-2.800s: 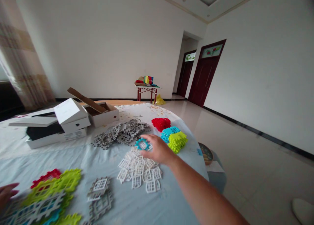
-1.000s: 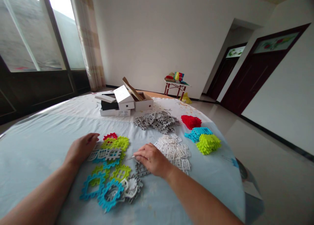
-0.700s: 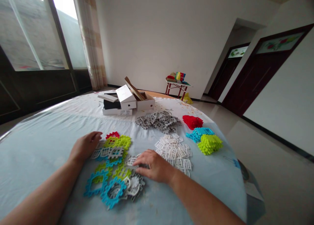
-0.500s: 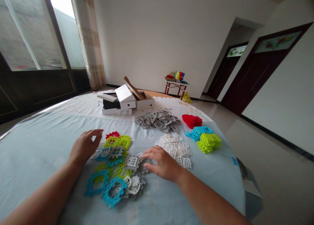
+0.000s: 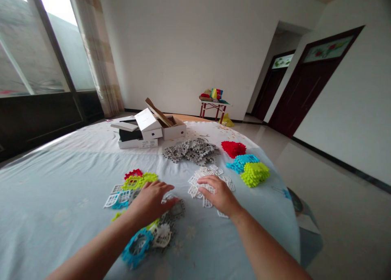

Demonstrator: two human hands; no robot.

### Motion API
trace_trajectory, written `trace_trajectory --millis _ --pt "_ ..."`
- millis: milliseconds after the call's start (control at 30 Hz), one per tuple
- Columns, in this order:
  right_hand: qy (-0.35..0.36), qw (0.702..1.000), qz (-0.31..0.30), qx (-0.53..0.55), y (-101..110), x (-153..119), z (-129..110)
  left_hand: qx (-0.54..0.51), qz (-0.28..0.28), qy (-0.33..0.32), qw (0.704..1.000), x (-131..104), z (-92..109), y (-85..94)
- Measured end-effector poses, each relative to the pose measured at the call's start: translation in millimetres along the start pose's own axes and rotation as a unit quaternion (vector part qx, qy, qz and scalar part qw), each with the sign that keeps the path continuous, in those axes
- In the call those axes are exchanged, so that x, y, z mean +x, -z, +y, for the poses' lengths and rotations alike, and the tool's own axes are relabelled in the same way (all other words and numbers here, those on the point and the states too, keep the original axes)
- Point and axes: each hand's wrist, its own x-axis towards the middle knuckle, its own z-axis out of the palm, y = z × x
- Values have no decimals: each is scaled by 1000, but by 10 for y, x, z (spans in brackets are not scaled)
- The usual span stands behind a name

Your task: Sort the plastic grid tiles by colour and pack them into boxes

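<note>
Tablecloth [image 5: 73, 186] creased, bearing white lattice pieces [image 5: 205, 172]; pale wall [image 5: 183, 48] beyond.

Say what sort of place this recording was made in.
Probably a room in a home: a long curtain by a large window, a dark red door and a cloth-covered table.

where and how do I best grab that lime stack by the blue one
Probably grip the lime stack low by its notched outer edges, coming from the near right: the blue stack crowds its far left, and layered pieces may slide under a top pinch.
</note>
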Motion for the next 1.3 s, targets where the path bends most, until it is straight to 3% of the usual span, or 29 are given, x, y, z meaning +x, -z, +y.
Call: trace_trajectory --millis 167,300,533,733,833,933,1067,1200,1300 --pt "-27 997 70 -17 228 10 255 39 -84 8 996 170 40 -8" --pt "-102 985 138 -24 433 -3 534 7 -107 26 994 243 19 43" --pt "-171 968 183 2 523 1 766 -135 -50 4 990 479 48 10" --pt "-154 970 185 -15 509 6 763 -275 2 27 961 911 332 -172" --pt "-155 969 191 -7 510 -1 798 -277 42 30 959 1041 435 -223" --pt "-168 967 192 -3 511 -6 831 -211 33 17 977 996 432 -177" --pt "-170 969 179 3 498 -2 832 -102 -50 -4 993 700 356 -51" --pt "-162 973 163 4 472 3 797 10 -128 -3 992 392 333 -14" --pt "-160 975 152 3 458 0 766 57 -157 -2 986 279 346 -36"
